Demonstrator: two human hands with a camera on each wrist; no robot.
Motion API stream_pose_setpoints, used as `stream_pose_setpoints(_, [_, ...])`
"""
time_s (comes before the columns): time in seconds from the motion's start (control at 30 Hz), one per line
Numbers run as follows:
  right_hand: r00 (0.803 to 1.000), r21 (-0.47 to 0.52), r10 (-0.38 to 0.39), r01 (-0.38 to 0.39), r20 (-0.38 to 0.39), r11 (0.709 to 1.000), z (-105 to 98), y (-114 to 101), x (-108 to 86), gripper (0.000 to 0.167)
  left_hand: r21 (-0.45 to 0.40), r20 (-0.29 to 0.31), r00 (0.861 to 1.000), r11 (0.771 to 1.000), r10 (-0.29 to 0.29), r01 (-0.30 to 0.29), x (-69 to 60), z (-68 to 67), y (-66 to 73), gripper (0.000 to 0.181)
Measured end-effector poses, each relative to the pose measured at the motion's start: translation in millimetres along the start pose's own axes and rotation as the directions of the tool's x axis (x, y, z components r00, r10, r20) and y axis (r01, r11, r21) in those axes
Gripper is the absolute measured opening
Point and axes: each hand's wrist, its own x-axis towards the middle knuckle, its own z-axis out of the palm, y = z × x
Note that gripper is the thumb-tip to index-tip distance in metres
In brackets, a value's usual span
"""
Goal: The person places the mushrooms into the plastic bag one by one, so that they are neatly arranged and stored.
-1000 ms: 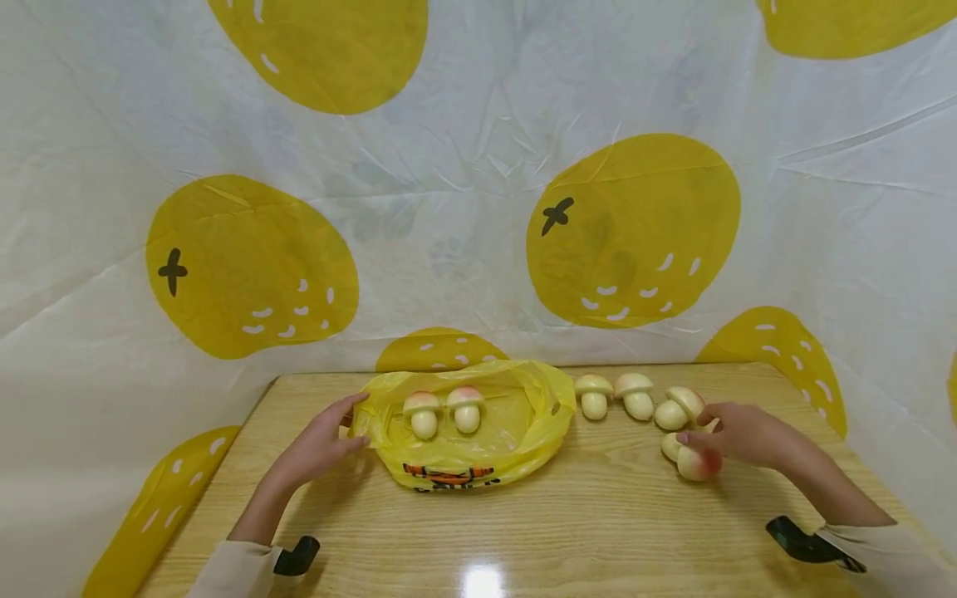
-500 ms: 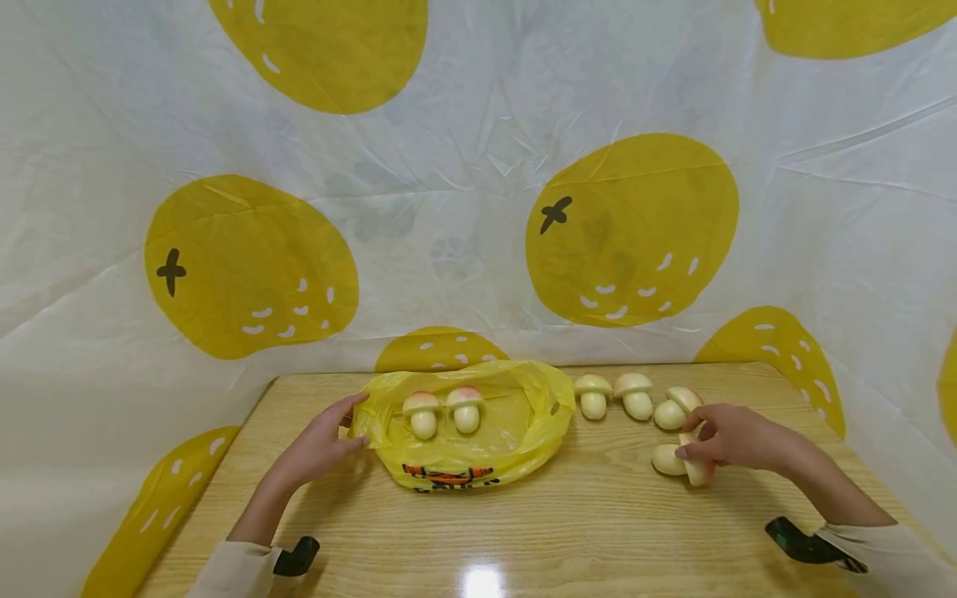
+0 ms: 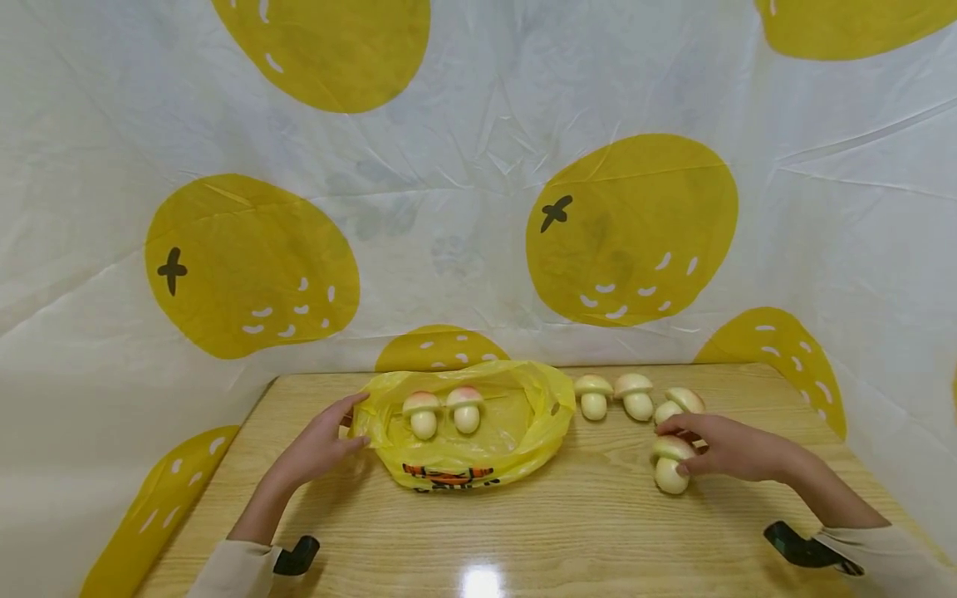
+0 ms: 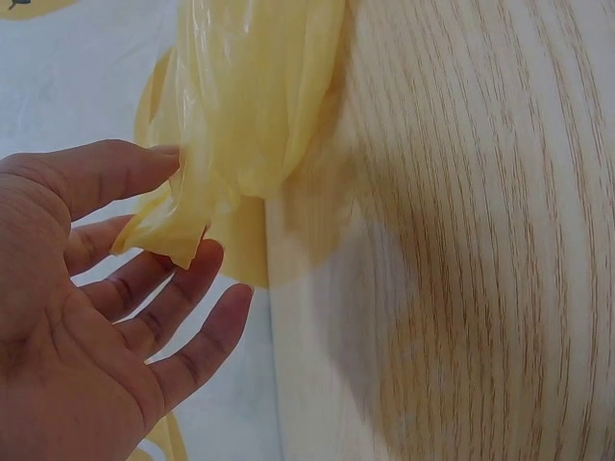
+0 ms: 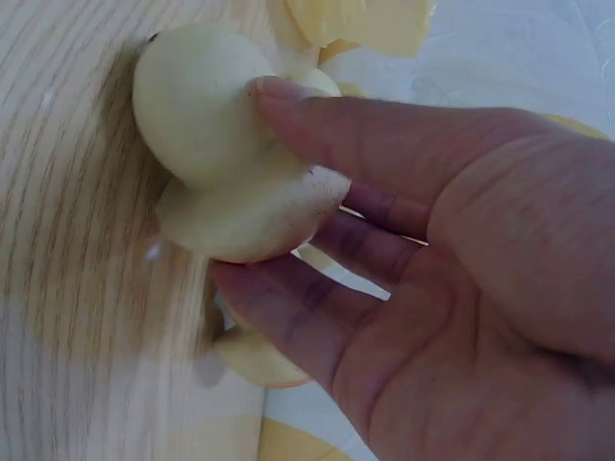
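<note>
Toy mushroom (image 3: 669,478) turned in the right-hand grip

We have it near the right side of the table (image 3: 583,531), gripped by our right hand (image 3: 725,448), thumb on the stem and fingers against the cap; whether it touches the wood we cannot tell. Our left hand (image 3: 325,444) pinches the left edge of the yellow bag (image 3: 516,467), in whose mouth the bagged pair (image 3: 467,415) lies.

The stem looks smooth and round, so we judge that too light a pinch could let it slip and roll. Our fingertips are close enough to the tilted mushroom (image 3: 686,399) to knock it, and a tug on the thin plastic could slump the rim.

Half a second ago the stem pointed left; now it points towards us. Our left hand shows no clear change.
</note>
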Motion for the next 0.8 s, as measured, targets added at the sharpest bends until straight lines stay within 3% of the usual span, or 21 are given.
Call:
stream_pose_setpoints(0.3, [0.998, 0.068, -0.037, 0.034, 0.049, 0.997, 1.1, -3.9, 3.4, 0.056, -0.003, -0.002, 1.0, 1.0, -0.004, 0.004, 1.8, -0.1, -2.2, 0.072])
stream_pose_setpoints(0.6, [1.0, 0.007, -0.004, 0.004, 0.007, 1.0, 8.0, -4.7, 11.0, 0.057, -0.015, 0.002, 1.0, 1.0, 0.001, -0.001, 0.0, 0.5, -5.4, 0.072])
stream_pose_setpoints(0.8, [0.999, 0.143, 0.019, -0.025, 0.046, 0.989, 11.9, -3.5, 16.8, 0.059, 0.002, -0.007, 1.0, 1.0, 0.007, -0.007, 1.3, 0.8, -4.6, 0.071])
